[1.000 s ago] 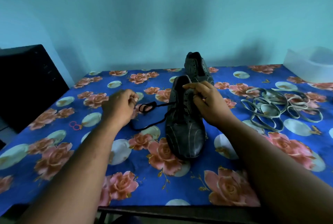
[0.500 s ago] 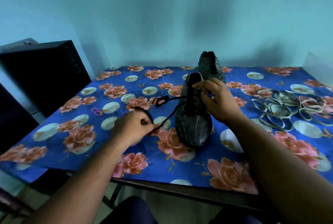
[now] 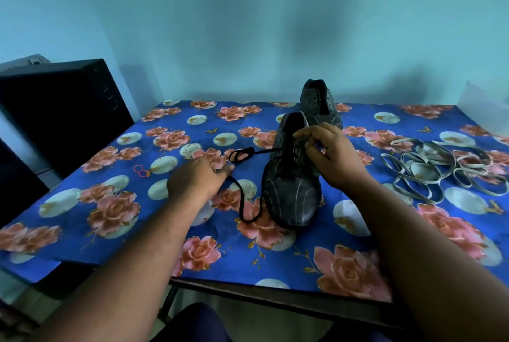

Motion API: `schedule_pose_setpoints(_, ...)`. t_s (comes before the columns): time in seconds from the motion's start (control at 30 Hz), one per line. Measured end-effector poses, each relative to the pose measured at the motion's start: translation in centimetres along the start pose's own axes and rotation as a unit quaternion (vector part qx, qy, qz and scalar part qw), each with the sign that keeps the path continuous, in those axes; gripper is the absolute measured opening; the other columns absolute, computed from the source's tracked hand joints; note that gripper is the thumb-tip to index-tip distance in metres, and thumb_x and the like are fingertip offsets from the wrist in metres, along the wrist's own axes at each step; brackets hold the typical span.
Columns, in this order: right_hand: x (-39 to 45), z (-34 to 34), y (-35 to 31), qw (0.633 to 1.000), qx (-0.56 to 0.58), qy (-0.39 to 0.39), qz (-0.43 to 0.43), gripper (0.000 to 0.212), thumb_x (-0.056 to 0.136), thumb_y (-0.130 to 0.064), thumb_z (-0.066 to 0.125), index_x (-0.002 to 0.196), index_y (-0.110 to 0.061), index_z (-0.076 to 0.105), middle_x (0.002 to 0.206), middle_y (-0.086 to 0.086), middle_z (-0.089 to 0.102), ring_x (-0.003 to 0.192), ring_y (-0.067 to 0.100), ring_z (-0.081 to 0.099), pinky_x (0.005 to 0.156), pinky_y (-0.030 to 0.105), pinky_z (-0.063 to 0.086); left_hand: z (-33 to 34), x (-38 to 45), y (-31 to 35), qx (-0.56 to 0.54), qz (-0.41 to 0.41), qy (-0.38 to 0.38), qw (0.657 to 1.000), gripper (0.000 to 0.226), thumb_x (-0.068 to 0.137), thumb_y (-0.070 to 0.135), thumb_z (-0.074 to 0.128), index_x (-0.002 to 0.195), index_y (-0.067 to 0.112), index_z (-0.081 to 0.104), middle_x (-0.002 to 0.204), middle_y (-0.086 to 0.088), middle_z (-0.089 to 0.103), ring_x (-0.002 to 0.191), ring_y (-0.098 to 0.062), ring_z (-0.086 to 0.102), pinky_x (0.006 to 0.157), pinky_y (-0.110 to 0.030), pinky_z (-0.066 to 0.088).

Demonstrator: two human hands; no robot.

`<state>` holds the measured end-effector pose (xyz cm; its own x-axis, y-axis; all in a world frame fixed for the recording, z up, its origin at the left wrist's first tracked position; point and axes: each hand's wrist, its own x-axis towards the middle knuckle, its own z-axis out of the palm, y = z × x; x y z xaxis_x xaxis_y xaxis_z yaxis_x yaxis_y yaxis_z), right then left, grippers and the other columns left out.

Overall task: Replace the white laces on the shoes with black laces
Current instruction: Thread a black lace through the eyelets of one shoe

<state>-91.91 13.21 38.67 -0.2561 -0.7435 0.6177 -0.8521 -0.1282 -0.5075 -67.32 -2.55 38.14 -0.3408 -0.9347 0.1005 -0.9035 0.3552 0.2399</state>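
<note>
We have the near dark grey leather shoe (image 3: 292, 190) at the centre of the blue rose-patterned tablecloth (image 3: 248, 264), toe pointing at us, so its eyelets face up where both hands can reach them. Our right hand (image 3: 334, 158) sits at two o'clock from the toe, fingers curled over the tongue and upper; we judge it pins the shoe down and holds the throat open for threading, though whether those fingertips also pinch a lace end we cannot tell.

The thin black cord lace (image 3: 243, 184) leaves the shoe's eyelets toward nine o'clock, one strand ending in a small loop on the cloth, the other trailing down to a slack bend beside the toe at seven o'clock. Our left hand (image 3: 197, 180) lies at nine o'clock from the shoe, fingers stretched fairly straight and low over the cloth, tips at the lace, holding nothing that we can see; it seems set to pick up the loose strand.

The second dark grey shoe (image 3: 321, 102) waits at twelve o'clock, just behind the first, unlaced as far as we can see. The tangled heap of flat white laces (image 3: 446, 168) rests at three o'clock, well apart, out of the way.

At the far right edge, about two o'clock, stands a pale translucent plastic tub (image 3: 484, 110); what it holds cannot be made out.
</note>
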Motion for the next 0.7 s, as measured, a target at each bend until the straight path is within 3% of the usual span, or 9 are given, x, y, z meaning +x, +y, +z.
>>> schedule_pose_setpoints(0.07,0.0,0.0,0.2,1.0,0.008,0.014,0.008,0.03,0.091,-0.014,0.052,0.113,-0.023,0.071,0.089,-0.007,0.054,0.087,0.015,0.051,0.076,0.035,0.045,-0.1,0.7,0.2,0.013,-0.006,-0.002,1.0,0.049,0.089,0.065,0.059,0.088,0.015,0.061,0.077,-0.005,0.06,0.073,-0.028,0.061,0.054,-0.03,0.038)
schedule_pose_setpoints(0.2,0.3,-0.2,1.1,0.998,0.008,0.046,0.035,0.031,0.092,-0.013,0.051,0.112,-0.025,0.072,0.088,-0.011,0.057,0.086,0.018,0.053,0.073,0.033,0.041,-0.5,1.0,-0.3,-0.022,0.007,-0.013,1.0,0.033,0.087,0.043,0.067,0.075,0.015,0.056,0.069,-0.006,0.06,0.069,-0.027,0.061,0.054,-0.031,0.04)
schedule_pose_setpoints(0.3,0.3,-0.3,1.0,0.998,-0.003,0.053,0.045,0.031,0.094,-0.012,0.052,0.113,-0.025,0.073,0.092,-0.017,0.058,0.091,0.017,0.051,0.076,0.031,0.038,-0.7,0.1,-0.6,-0.111,0.072,0.004,0.991,0.025,0.089,0.037,0.069,0.072,0.019,0.064,0.073,0.003,0.065,0.075,-0.026,0.066,0.06,-0.034,0.046)
schedule_pose_setpoints(0.37,0.2,-0.3,0.7,0.998,-0.016,0.043,0.034,0.032,0.095,-0.015,0.051,0.116,-0.026,0.073,0.096,-0.015,0.058,0.097,0.017,0.052,0.081,0.032,0.041,-1.3,-1.0,0.3,-0.26,0.139,0.003,0.956,0.017,0.092,0.03,0.071,0.077,0.022,0.067,0.081,0.004,0.071,0.08,-0.021,0.068,0.066,-0.034,0.049)
schedule_pose_setpoints(0.43,0.2,-0.1,0.5,0.999,-0.022,0.025,0.019,0.033,0.098,-0.018,0.051,0.122,-0.028,0.071,0.096,-0.014,0.055,0.098,0.016,0.052,0.084,0.034,0.042,-2.1,-2.1,2.2,-0.389,0.201,-0.028,0.899,0.01,0.093,0.022,0.073,0.085,0.018,0.071,0.085,0.001,0.076,0.083,-0.014,0.071,0.075,-0.029,0.053)
schedule_pose_setpoints(0.5,0.3,0.2,0.5,1.0,-0.021,0.011,0.016,0.034,0.1,-0.019,0.051,0.128,-0.029,0.068,0.097,-0.01,0.053,0.098,0.016,0.051,0.086,0.035,0.044,-2.4,-2.4,4.3,-0.438,0.248,-0.049,0.863,0.004,0.09,0.017,0.076,0.089,0.016,0.072,0.087,0.001,0.077,0.086,-0.015,0.074,0.081,-0.028,0.057)
schedule_pose_setpoints(0.6,0.3,0.5,0.6,1.0,-0.028,0.001,0.012,0.038,0.1,-0.019,0.05,0.134,-0.029,0.064,0.098,-0.003,0.053,0.097,0.017,0.052,0.086,0.038,0.046,-2.1,-1.9,7.3,-0.463,0.282,-0.063,0.838,0.009,0.089,0.018,0.079,0.096,0.021,0.075,0.09,0.002,0.077,0.088,-0.014,0.074,0.083,-0.029,0.058)
schedule_pose_setpoints(0.7,0.4,0.6,1.0,0.999,-0.031,-0.009,0.005,0.033,0.099,-0.018,0.049,0.127,-0.031,0.062,0.101,-0.001,0.053,0.094,0.019,0.054,0.08,0.045,0.049,-1.3,-1.2,9.8,-0.447,0.289,-0.054,0.845,0.029,0.092,0.017,0.075,0.119,0.026,0.073,0.09,0.01,0.073,0.088,-0.004,0.069,0.085,-0.025,0.054)
